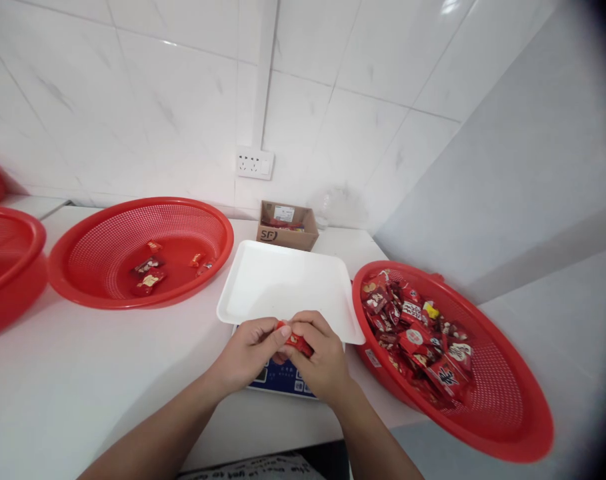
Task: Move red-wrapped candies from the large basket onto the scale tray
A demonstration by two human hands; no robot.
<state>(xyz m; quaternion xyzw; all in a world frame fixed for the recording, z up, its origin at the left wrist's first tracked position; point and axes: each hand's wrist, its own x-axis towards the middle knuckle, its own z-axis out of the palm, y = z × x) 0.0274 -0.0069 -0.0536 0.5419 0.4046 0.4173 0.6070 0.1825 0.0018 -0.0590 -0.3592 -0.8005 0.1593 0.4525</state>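
Note:
A small red wrapped candy [299, 343] is pinched between my two hands, partly hidden by the fingers. My left hand [255, 350] grips its left end with thumb and fingers closed. Around its right side, my right hand [319, 353] is closed too. Both hands are over the near edge of a white tray [283, 280], which rests on a scale with a blue key panel [283, 381]. To the right, a red basket [513, 420] holds many red snack packets [417, 340].
Left of the tray stands another red basket [83, 267] with several packets [150, 280] in it. A further red basket [13, 287] is cut off at the left edge. Behind the tray, a cardboard box [287, 233] sits near the tiled wall, below a socket [254, 163].

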